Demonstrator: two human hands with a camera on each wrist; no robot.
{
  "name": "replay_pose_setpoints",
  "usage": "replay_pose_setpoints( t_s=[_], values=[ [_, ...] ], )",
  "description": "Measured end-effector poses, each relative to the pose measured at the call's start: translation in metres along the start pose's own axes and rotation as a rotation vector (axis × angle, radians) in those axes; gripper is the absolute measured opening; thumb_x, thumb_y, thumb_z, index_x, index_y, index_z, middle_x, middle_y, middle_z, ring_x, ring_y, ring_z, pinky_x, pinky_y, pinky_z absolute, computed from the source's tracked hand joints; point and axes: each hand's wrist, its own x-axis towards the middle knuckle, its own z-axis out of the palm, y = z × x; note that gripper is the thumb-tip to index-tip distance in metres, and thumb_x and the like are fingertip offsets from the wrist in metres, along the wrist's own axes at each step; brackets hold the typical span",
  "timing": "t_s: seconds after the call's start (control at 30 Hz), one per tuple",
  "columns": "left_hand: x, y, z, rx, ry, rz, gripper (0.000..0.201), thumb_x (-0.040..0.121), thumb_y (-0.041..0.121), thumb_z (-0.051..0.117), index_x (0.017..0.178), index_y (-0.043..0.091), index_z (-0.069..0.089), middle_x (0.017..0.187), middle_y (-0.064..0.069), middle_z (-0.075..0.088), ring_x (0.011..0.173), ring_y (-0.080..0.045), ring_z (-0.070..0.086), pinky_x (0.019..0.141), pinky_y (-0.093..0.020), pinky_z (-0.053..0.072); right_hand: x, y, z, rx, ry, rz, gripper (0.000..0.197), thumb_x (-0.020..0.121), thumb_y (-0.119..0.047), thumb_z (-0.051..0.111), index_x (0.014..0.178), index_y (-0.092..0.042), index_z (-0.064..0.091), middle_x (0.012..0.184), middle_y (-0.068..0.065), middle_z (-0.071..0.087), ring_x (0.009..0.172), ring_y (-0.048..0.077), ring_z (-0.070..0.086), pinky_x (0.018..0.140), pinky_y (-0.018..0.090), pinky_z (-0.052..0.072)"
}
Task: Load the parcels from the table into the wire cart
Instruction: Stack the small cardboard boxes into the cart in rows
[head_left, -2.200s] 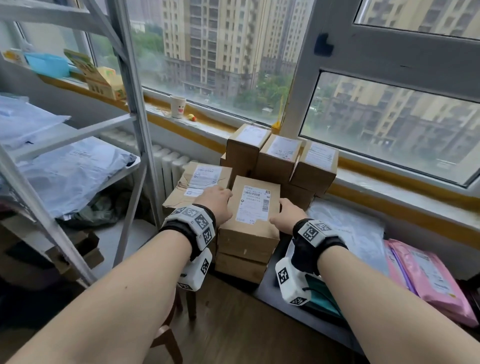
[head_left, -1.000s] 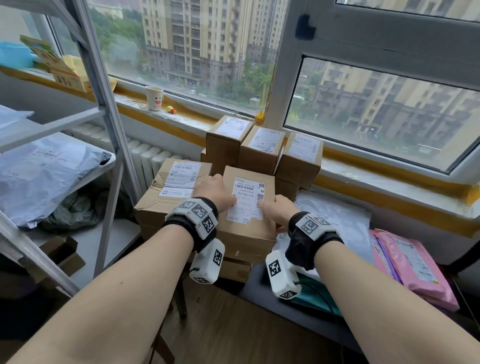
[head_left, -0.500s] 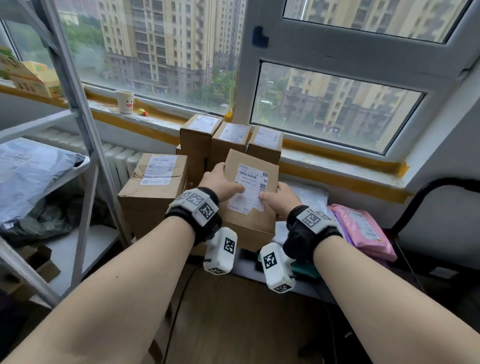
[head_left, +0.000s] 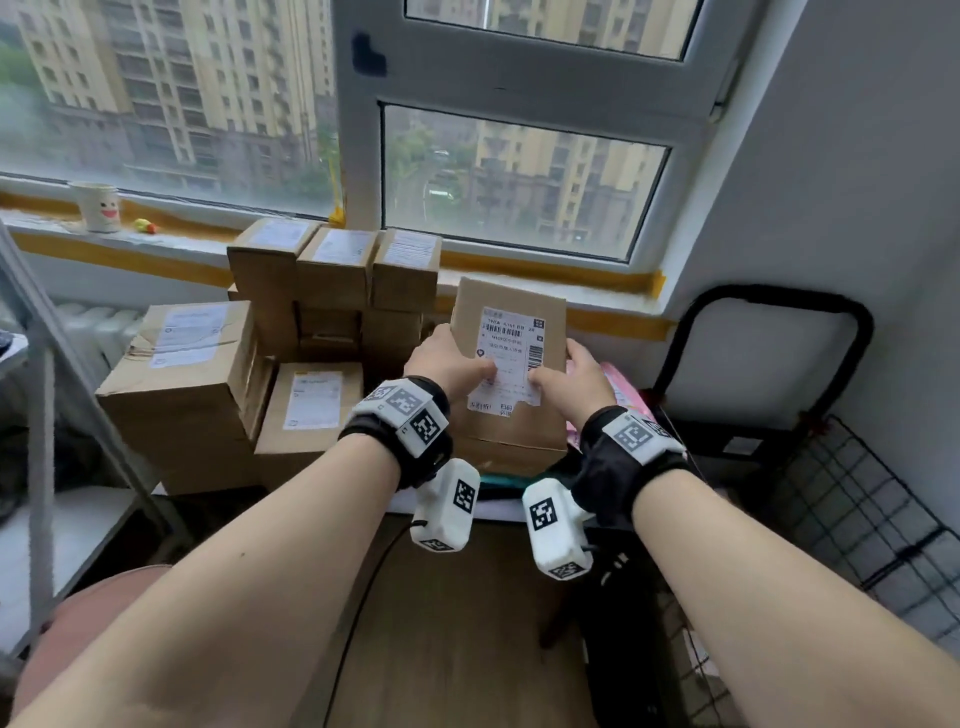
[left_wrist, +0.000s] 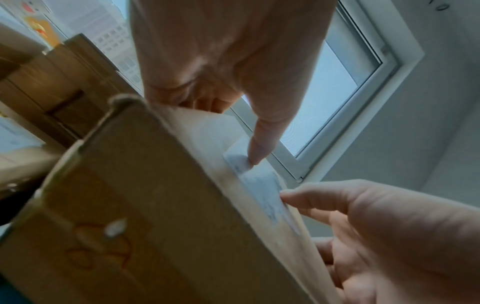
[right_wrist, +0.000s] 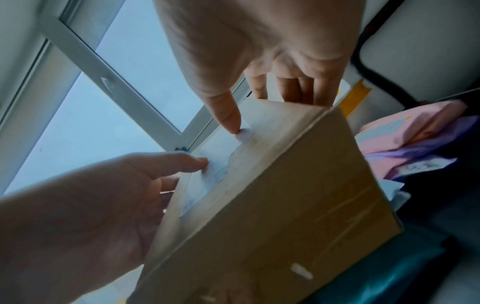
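A brown cardboard parcel (head_left: 511, 426) with a white shipping label is held in the air, tilted with the label toward me. My left hand (head_left: 451, 362) grips its left side and my right hand (head_left: 570, 380) grips its right side. Both thumbs press on the label. The left wrist view shows the parcel (left_wrist: 155, 205) under my left hand (left_wrist: 233, 72). In the right wrist view my right hand (right_wrist: 259, 51) holds the same parcel (right_wrist: 285, 195). The black wire cart (head_left: 852, 525) stands low at the right, below and right of the parcel.
Several more cardboard parcels (head_left: 332, 291) are stacked under the window, with a large box (head_left: 182, 384) at the left. Pink mailers (right_wrist: 415, 131) lie behind the held parcel. A metal shelf frame (head_left: 41, 395) stands at the far left. A cup (head_left: 98, 205) sits on the sill.
Both hands have lifted the parcel off the stack and carried it to the right. The view has swung right, and the wire cart has come into sight.
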Motion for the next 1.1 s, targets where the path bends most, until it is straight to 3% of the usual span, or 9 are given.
replay_pose_setpoints(
  t_s=[0.13,0.23,0.33,0.47,0.57,0.67,0.87,1.03,1.1],
  values=[
    [-0.004,0.03,0.05,-0.028,-0.07,0.028,0.054,0.076,0.027,0.074,0.124,0.014,0.051,0.118,-0.001,0.064,0.105,-0.019,0.062,0.091,-0.033,0.05,-0.003,0.025,-0.053,0.031,0.086,0.006,0.033,0.078,-0.018,0.059,0.104,-0.037,0.054,0.103,-0.01,0.066,0.105,0.017,0.062,0.099,0.036,0.047],
    [-0.01,0.057,0.094,-0.021,-0.091,0.05,0.054,0.076,0.026,0.074,0.122,0.014,0.05,0.117,-0.001,0.064,0.105,-0.021,0.062,0.093,-0.036,0.05,-0.005,0.05,-0.094,0.022,0.12,0.024,0.047,0.075,-0.027,0.06,0.121,-0.034,0.053,0.109,-0.013,0.065,0.107,0.016,0.06,0.1,0.036,0.047],
    [-0.021,0.087,0.144,-0.021,-0.117,0.077,0.052,0.078,0.024,0.073,0.123,0.013,0.049,0.116,0.0,0.063,0.103,-0.019,0.061,0.088,-0.031,0.05,-0.006,0.083,-0.143,0.027,0.16,0.057,0.067,0.075,-0.029,0.061,0.14,-0.03,0.043,0.126,-0.008,0.062,0.116,0.017,0.057,0.104,0.037,0.044],
    [-0.039,0.13,0.215,-0.015,-0.155,0.101,0.052,0.076,0.025,0.074,0.122,0.012,0.053,0.115,-0.001,0.065,0.102,-0.019,0.062,0.088,-0.03,0.05,-0.009,0.126,-0.22,0.019,0.216,0.077,0.056,0.085,-0.018,0.059,0.138,-0.027,0.044,0.113,-0.01,0.059,0.107,0.016,0.055,0.098,0.026,0.041],
    [-0.049,0.157,0.266,-0.037,-0.184,0.103,0.051,0.077,0.022,0.074,0.122,0.011,0.052,0.113,-0.001,0.064,0.1,-0.019,0.062,0.086,-0.029,0.05,-0.008,0.155,-0.27,-0.003,0.226,0.096,0.069,0.085,-0.021,0.06,0.147,-0.026,0.032,0.13,-0.005,0.055,0.122,0.019,0.051,0.106,0.03,0.038],
    [-0.056,0.18,0.311,-0.022,-0.218,0.122,0.052,0.078,0.023,0.073,0.123,0.012,0.051,0.116,-0.001,0.063,0.102,-0.02,0.061,0.087,-0.03,0.05,-0.002,0.186,-0.311,0.006,0.226,0.11,0.076,0.082,-0.022,0.061,0.149,-0.027,0.027,0.139,-0.004,0.052,0.124,0.019,0.051,0.108,0.037,0.04],
    [-0.059,0.208,0.376,0.012,-0.237,0.125,0.042,0.083,0.02,0.07,0.121,0.014,0.054,0.118,-0.001,0.063,0.105,-0.02,0.062,0.092,-0.034,0.052,0.014,0.233,-0.374,0.008,0.215,0.137,0.075,0.087,-0.014,0.057,0.151,-0.027,0.02,0.149,-0.001,0.04,0.13,0.02,0.045,0.109,0.036,0.038],
    [-0.042,0.221,0.417,0.029,-0.254,0.122,0.034,0.086,0.019,0.066,0.119,0.014,0.06,0.115,-0.003,0.066,0.101,-0.02,0.064,0.089,-0.037,0.054,0.043,0.265,-0.396,0.017,0.197,0.148,0.077,0.081,-0.011,0.055,0.149,-0.03,0.026,0.139,-0.003,0.053,0.121,0.02,0.054,0.105,0.04,0.043],
    [-0.029,0.223,0.433,0.027,-0.26,0.124,0.034,0.087,0.018,0.065,0.12,0.014,0.061,0.113,-0.003,0.066,0.1,-0.02,0.064,0.089,-0.036,0.055,0.059,0.276,-0.402,0.033,0.203,0.166,0.079,0.079,-0.011,0.055,0.15,-0.03,0.026,0.14,-0.004,0.051,0.123,0.02,0.053,0.105,0.041,0.043]
  ],
)
